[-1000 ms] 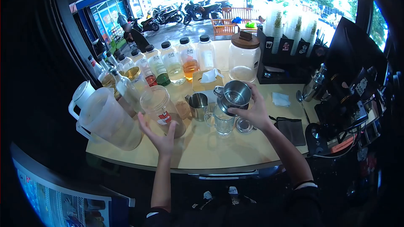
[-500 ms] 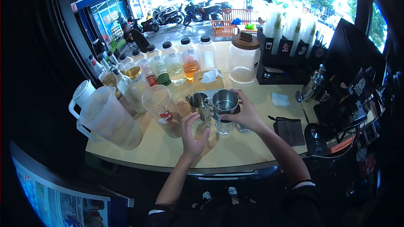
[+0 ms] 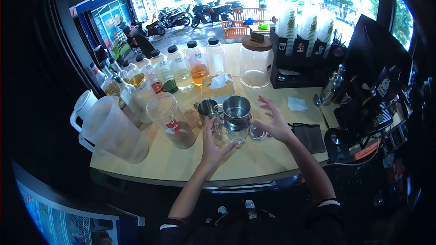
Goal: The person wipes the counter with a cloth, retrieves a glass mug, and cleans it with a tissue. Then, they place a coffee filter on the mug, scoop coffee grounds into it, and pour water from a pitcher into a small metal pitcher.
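Observation:
A metal drip filter (image 3: pixel 236 109) sits on top of a clear glass mug (image 3: pixel 236 136) near the counter's front. My left hand (image 3: pixel 215 149) is beside the mug's lower left, fingers apart and holding nothing. To the right, my right hand (image 3: pixel 275 122) is spread open with its thumb close to the filter's base. A metal pitcher (image 3: pixel 207 109) stands just left of the filter. Behind my right hand's thumb, a round lid (image 3: pixel 258 133) lies on the counter.
A tub of brown powder (image 3: pixel 171 120) and a large plastic pitcher (image 3: pixel 116 129) stand left. Capped bottles (image 3: pixel 181 70) line the back, beside a tissue box (image 3: pixel 218 86) and a wooden-lidded jar (image 3: pixel 255 63). A dark cloth (image 3: pixel 308 137), spoon (image 3: pixel 321 111) and cup rack (image 3: pixel 299 70) are right.
My right hand has let go of the metal filter and opened away to the right. The filter now rests on the mug. My left hand has shifted slightly right, closer to the mug. The view has shifted slightly.

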### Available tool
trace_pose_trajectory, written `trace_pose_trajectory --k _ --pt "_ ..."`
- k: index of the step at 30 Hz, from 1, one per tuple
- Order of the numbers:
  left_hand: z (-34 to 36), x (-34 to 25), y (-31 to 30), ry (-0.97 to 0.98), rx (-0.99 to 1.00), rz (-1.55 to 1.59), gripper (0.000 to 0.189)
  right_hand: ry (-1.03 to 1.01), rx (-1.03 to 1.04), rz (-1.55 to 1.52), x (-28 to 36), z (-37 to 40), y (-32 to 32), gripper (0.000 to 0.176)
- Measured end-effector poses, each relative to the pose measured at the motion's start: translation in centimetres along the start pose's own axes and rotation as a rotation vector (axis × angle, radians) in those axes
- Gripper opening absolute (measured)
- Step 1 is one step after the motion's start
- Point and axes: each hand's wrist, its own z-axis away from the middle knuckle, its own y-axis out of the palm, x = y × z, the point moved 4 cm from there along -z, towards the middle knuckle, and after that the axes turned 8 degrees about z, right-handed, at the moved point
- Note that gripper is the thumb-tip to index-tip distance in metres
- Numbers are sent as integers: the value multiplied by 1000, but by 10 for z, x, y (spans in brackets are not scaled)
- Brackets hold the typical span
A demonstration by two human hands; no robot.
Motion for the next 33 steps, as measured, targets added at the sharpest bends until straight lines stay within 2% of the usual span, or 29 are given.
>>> trace_pose_trajectory --k 2,3,5,6,8,9,12,19,22,24,27,33 --pt "-1 2 7 10 0 22 94 179 37 61 -34 9 0 71" --pt "-2 5 10 -1 -26 28 96 184 29 66 -45 15 2 71" --pt "-3 4 14 -25 -65 42 96 -9 229 285 -58 29 16 55" --pt "-4 4 16 -21 -56 47 96 -3 220 289 -64 36 20 55" --pt "-5 5 18 -41 -79 67 95 -44 296 513 -69 47 34 46" --pt "-5 2 18 -45 -81 48 94 -44 284 617 -62 49 35 39" --pt "-5 4 19 -42 -80 85 93 -99 228 643 -70 45 44 34" --pt "-2 4 18 -29 -82 111 92 -59 221 637 -61 37 47 41" --pt "0 5 17 -38 -90 103 93 -98 140 502 -42 35 44 49" --pt "1 4 18 -93 -99 88 92 -32 225 216 -33 34 47 57" --pt "-2 10 21 -56 -96 121 91 -48 141 170 -29 30 56 49" --pt "-10 18 26 -45 -100 116 91 59 149 128 -22 28 54 51"
